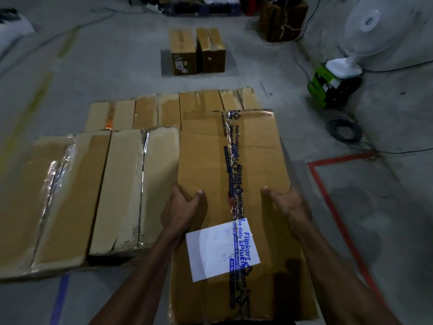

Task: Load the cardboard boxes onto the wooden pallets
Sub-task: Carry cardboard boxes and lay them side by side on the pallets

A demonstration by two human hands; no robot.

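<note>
A long cardboard box (206, 156) with blue printed tape and a white label lies lengthwise in front of me. My left hand (181, 207) grips its left edge and my right hand (287, 202) grips its right edge, thumbs on top. To its left lie two flat taped boxes (131, 184). Behind them sits a row of several more boxes (145, 111). The pallet under them is hidden.
Two small boxes (198, 51) stand on the floor farther back. A white pedestal fan (365, 31) and a green and black device (332, 85) stand at the right, with coiled cable (344, 132). Red floor tape (337, 207) runs along the right.
</note>
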